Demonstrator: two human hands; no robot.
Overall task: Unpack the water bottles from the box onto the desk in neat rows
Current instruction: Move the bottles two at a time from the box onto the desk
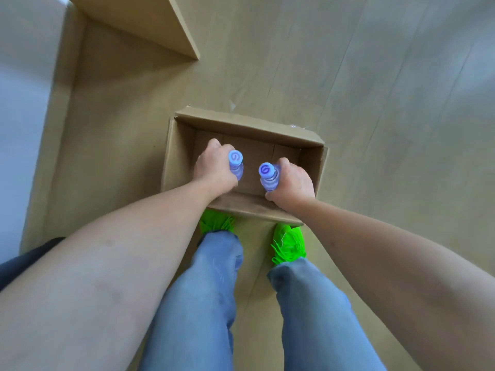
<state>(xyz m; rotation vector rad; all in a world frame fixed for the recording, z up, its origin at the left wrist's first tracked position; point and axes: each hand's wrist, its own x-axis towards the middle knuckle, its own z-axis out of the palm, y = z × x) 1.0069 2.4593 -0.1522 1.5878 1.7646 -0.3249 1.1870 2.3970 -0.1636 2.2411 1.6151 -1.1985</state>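
Observation:
An open cardboard box (249,124) stands on the floor right in front of my feet. Both of my hands are inside it. My left hand (213,170) grips the neck of a clear water bottle (236,164) with a pale blue cap. My right hand (293,182) grips a second, matching water bottle (268,175). Both bottles point up toward the camera, close together over the box's middle. The box bottom that shows around my hands is bare cardboard. The bottles' lower parts are hidden by my hands.
A wooden desk panel (150,25) rises at the upper left, with a pale wall (24,103) beside it. The floor (388,129) is light wood. My legs in jeans and bright green shoes (288,243) stand against the box's near side.

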